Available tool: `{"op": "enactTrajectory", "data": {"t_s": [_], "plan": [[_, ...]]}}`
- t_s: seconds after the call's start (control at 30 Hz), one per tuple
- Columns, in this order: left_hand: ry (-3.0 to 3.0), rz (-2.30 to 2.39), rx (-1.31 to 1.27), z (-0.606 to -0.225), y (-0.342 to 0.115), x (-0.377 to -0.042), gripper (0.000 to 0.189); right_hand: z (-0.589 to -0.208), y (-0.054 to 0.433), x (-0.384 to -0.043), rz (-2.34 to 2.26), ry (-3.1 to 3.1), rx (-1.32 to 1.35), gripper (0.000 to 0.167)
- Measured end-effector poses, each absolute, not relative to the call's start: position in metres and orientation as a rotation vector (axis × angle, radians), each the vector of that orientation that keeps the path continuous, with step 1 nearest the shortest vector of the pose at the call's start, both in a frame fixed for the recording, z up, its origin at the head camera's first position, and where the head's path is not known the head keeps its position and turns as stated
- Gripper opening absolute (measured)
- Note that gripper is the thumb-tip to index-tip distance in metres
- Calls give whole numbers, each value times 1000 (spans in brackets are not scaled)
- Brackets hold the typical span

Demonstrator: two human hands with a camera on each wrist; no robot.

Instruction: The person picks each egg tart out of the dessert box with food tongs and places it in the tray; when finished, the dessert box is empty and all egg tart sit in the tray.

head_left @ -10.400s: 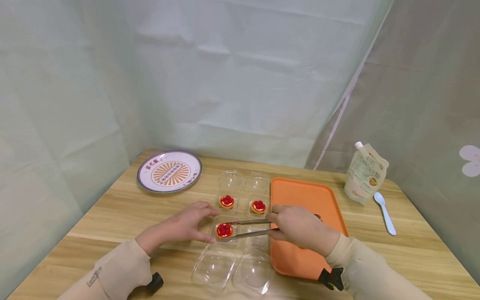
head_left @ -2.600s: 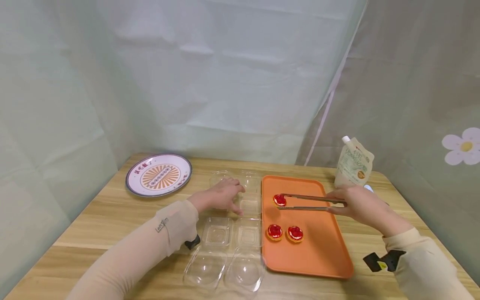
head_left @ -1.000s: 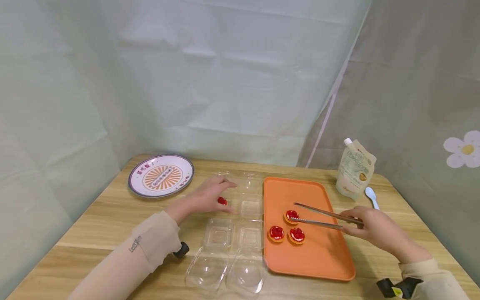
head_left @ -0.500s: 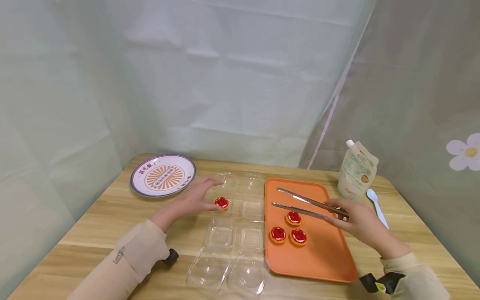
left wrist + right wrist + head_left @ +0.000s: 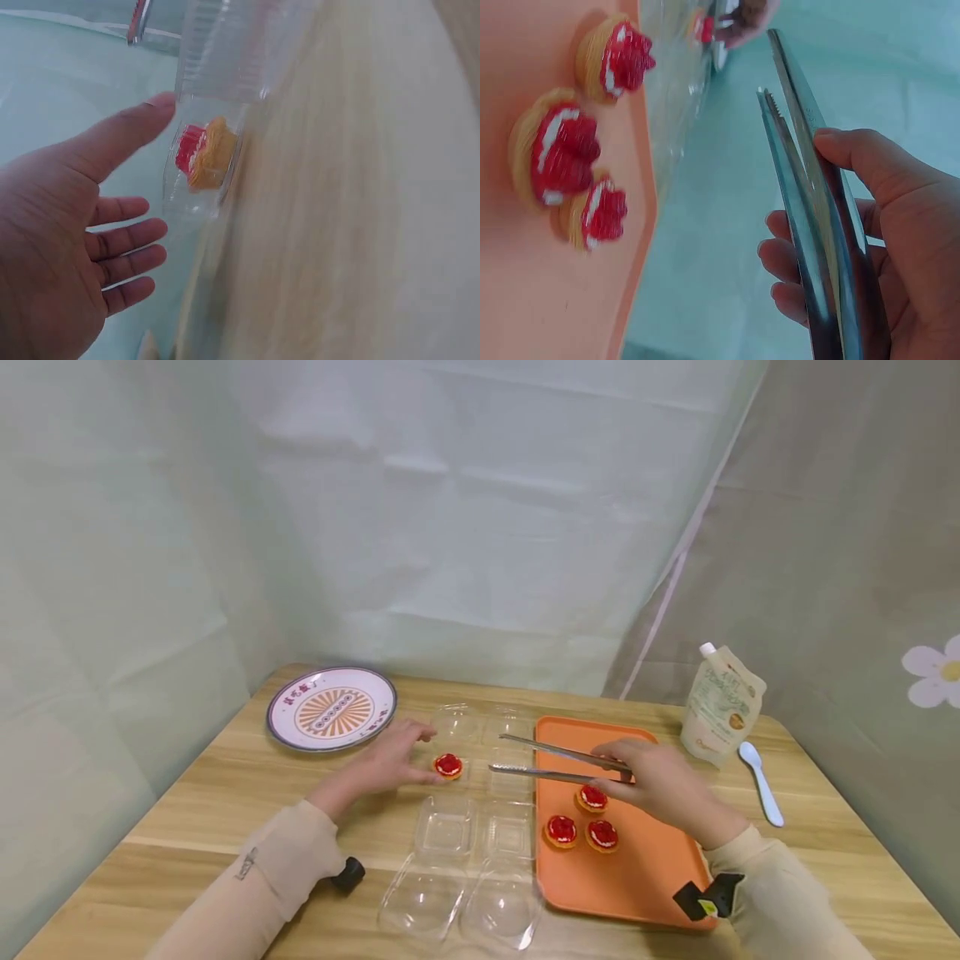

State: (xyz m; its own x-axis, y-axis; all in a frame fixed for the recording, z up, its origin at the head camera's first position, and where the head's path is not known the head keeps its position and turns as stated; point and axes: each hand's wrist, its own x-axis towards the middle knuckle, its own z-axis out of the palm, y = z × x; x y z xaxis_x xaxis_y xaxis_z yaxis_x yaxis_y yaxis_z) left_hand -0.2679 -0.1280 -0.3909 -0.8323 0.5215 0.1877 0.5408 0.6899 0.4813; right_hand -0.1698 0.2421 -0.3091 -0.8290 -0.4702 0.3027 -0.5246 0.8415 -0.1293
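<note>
My right hand [image 5: 660,785] holds metal tongs [image 5: 558,774], their tips apart with nothing between them, above the tray's left edge and a clear plastic container. My left hand [image 5: 386,760], thumb and fingers spread, is beside a red-topped tart [image 5: 448,767] in the left cup of the rear clear container [image 5: 512,772]. In the left wrist view the palm [image 5: 52,225] shows, holding nothing. Three more tarts lie on the orange tray [image 5: 600,893]: one at front left [image 5: 561,832], another beside it [image 5: 602,836], the third just behind [image 5: 592,797].
In front stands a second clear container [image 5: 442,831] with its domed lid [image 5: 501,906] folded toward me. A patterned plate [image 5: 333,708] is at back left. At right are a spouted pouch [image 5: 723,706] and a pale blue spoon [image 5: 762,785].
Earlier, tarts sat in the containers; three now lie on the tray. The tongs released the last of these and moved left toward the rear container. My left hand drew back slightly from the remaining tart.
</note>
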Motion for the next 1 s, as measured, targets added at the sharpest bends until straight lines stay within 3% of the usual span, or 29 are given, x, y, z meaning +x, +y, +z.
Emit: {"op": "enactTrajectory", "data": {"t_s": [0.7, 1.0], "plan": [[-2875, -867, -848, -403, -122, -266, 83, -315, 167, -203, 102, -2940, 873, 34], [-2912, -862, -820, -402, -122, -266, 87, -311, 156, -209, 33, -2960, 944, 22]]}}
